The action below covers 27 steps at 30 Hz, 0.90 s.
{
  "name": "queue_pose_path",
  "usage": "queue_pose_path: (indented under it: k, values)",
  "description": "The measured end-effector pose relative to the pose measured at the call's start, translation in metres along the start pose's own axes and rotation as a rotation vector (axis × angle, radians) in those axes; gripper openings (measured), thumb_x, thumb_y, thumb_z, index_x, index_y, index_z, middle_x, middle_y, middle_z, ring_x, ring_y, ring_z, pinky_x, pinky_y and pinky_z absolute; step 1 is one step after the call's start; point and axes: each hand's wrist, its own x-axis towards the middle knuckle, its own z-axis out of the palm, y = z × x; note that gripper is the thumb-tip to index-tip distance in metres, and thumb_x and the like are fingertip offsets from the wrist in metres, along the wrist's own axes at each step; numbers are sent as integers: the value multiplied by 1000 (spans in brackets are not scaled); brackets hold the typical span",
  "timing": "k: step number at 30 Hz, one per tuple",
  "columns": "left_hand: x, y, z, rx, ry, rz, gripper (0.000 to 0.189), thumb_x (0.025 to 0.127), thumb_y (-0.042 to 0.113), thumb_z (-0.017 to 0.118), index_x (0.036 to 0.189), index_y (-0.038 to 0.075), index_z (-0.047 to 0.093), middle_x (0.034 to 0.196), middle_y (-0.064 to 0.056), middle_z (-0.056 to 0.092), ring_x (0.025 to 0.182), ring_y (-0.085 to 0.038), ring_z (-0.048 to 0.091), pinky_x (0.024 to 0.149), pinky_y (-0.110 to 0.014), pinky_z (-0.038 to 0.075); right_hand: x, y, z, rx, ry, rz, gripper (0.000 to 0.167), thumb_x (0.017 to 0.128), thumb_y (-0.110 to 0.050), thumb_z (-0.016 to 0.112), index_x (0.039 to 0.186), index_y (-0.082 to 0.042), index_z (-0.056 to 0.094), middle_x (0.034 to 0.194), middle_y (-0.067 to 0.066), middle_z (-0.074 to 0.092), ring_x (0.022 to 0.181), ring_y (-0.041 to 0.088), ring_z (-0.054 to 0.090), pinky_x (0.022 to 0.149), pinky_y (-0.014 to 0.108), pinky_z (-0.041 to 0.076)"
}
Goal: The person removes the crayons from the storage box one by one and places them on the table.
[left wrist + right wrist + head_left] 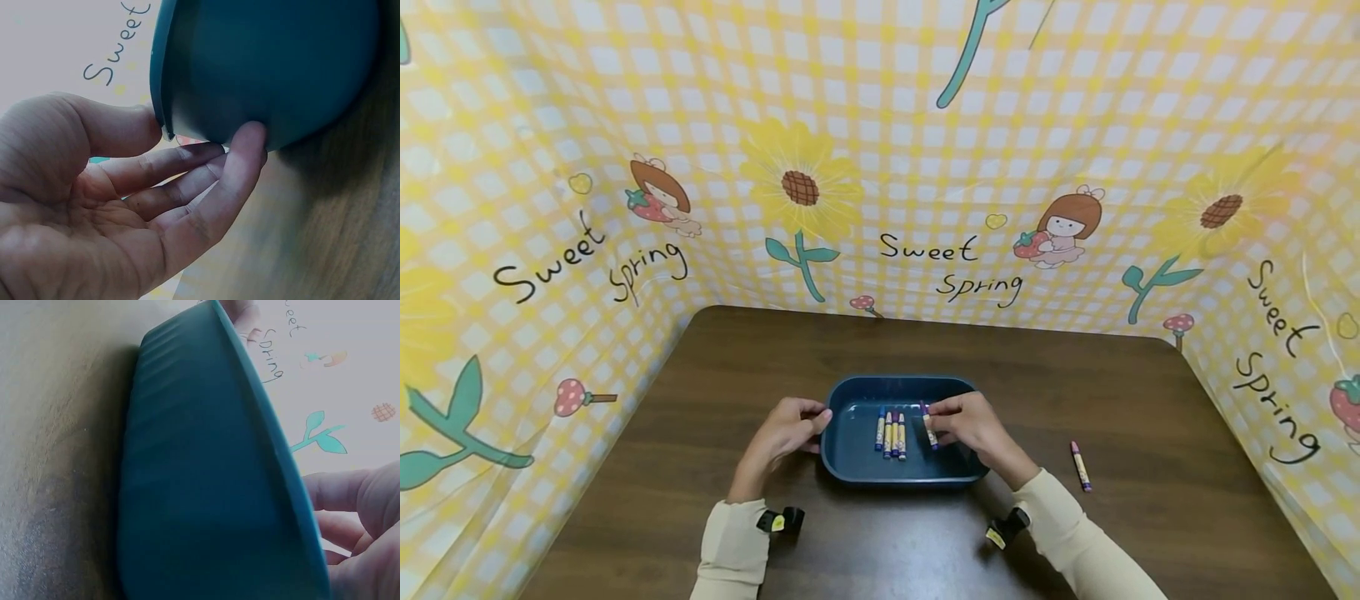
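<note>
A dark blue tray (pixel 904 481) stands on the table, with several crayons (pixel 888 437) lying side by side in its middle. My left hand (pixel 784 435) holds the tray's left end. In the left wrist view its thumb (pixel 128 130) lies at the rim and its fingers touch the outer wall. Over the tray's right part, my right hand (pixel 972 423) pinches a crayon (pixel 932 437) with a purple tip, tilted near the tray floor. The right wrist view shows mostly the tray's outer wall (pixel 194 450), which hides the crayon and the fingertips.
One more crayon (pixel 1080 467), with a pinkish-purple tip, lies on the brown wooden table (pixel 760 350) to the right of the tray. A yellow checked cloth (pixel 910 183) with flower prints hangs around the table's back and sides.
</note>
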Motion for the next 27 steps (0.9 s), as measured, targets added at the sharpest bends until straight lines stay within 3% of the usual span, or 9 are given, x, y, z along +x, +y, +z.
queue_pose_path:
  k: [13, 27]
  values:
    - [0, 0, -1, 13, -9, -5, 38, 105, 14, 57, 134, -12, 57, 123, -26, 63, 92, -22, 68, 76, -39, 65, -10, -3, -18, 111, 18, -13, 24, 89, -2, 75, 110, 9, 74, 101, 21, 76, 75, 19, 74, 74, 38, 65]
    - [0, -1, -1, 8, -17, 8, 38, 104, 13, 57, 132, -13, 57, 123, -27, 63, 91, -23, 69, 77, -39, 65, -26, -8, -46, 214, 29, -48, 34, 91, -2, 74, 118, 16, 67, 107, 21, 75, 77, 14, 72, 76, 36, 65]
